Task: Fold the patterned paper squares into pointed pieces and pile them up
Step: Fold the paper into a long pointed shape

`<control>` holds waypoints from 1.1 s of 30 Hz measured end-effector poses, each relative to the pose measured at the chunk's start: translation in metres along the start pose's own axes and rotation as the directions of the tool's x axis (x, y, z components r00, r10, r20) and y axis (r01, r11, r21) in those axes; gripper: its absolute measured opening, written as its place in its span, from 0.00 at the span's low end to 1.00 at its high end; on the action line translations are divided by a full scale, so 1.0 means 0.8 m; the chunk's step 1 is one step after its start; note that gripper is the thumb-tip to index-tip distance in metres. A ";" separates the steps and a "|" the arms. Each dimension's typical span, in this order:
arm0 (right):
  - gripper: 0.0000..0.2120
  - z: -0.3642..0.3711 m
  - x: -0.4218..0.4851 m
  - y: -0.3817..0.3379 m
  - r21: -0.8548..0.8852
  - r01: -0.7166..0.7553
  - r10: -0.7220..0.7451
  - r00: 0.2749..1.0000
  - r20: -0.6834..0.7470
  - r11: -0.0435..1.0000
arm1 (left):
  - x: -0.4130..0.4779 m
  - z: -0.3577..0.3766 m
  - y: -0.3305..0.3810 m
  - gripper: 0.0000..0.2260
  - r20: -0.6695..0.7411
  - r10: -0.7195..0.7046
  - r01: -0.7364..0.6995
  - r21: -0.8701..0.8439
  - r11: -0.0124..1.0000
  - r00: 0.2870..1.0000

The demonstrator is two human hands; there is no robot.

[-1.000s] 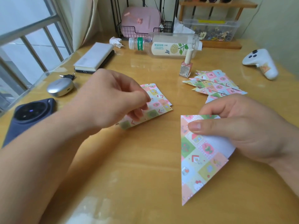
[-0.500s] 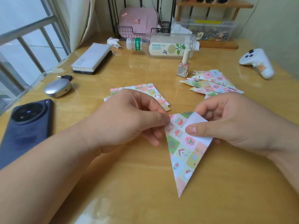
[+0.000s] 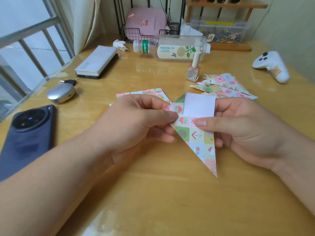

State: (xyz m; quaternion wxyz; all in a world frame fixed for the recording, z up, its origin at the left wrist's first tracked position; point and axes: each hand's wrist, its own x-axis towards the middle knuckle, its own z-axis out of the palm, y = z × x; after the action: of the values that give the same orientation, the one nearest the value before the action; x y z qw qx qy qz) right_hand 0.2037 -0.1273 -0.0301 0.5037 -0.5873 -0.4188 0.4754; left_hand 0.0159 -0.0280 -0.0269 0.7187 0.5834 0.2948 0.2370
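Midway, left hand and right hand pinch half-folded paper; best square white flap edges before creasing

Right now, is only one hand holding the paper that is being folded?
No, the left hand and the right hand both pinch the folded paper, each with a thumb on its patterned face.

Bottle neck band: "东方树叶"; main label heading probably "茉莉花茶", blurred. Nail polish label unreadable.
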 end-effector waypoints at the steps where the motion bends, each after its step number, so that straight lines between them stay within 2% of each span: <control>1: 0.17 0.001 0.001 0.001 0.015 -0.004 0.004 1.000 -0.015 1.000 | 0.000 0.001 0.000 0.04 0.001 0.002 -0.002 -0.025 1.000 1.000; 5: 0.13 0.011 -0.003 -0.001 0.111 -0.007 0.014 0.998 -0.059 0.994 | -0.001 0.005 -0.003 0.06 0.008 -0.003 0.004 -0.081 0.997 1.000; 7: 0.13 0.012 -0.006 -0.001 0.138 0.014 -0.001 0.996 -0.090 0.990 | -0.002 0.007 -0.003 0.03 0.010 -0.005 0.006 -0.089 0.996 1.000; 12: 0.19 0.014 -0.003 0.000 0.203 0.048 -0.018 0.989 -0.146 0.978 | -0.002 0.012 -0.004 0.04 -0.053 -0.028 0.021 -0.123 0.992 0.998; 17: 0.18 0.014 -0.002 0.000 0.218 0.048 -0.014 0.988 -0.156 0.975 | 0.000 0.015 -0.006 0.05 -0.076 -0.054 0.040 -0.180 0.983 0.996; 20: 0.19 0.016 -0.002 0.000 0.244 0.037 -0.005 0.992 -0.129 0.969 | 0.000 0.017 -0.007 0.06 -0.082 -0.021 0.005 -0.184 0.983 0.996; 24: 0.17 0.019 -0.004 -0.001 0.283 0.047 -0.011 0.992 -0.128 0.958 | 0.000 0.020 -0.010 0.03 -0.109 0.011 -0.031 -0.183 0.983 0.994; 27: 0.15 0.022 -0.004 -0.001 0.297 0.053 -0.013 0.991 -0.136 0.953 | -0.001 0.021 -0.010 0.05 -0.098 0.026 -0.042 -0.171 0.984 0.995; 33: 0.15 0.022 -0.004 0.001 0.236 0.050 -0.008 0.984 -0.175 0.971 | 0.000 0.021 -0.012 0.07 -0.129 0.053 -0.072 -0.149 0.986 0.990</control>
State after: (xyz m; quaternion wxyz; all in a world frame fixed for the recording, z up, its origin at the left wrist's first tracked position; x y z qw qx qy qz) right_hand 0.1859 -0.1273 -0.0313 0.6122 -0.5552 -0.3216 0.4621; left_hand 0.0278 -0.0413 -0.0337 0.7337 0.5195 0.3016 0.3176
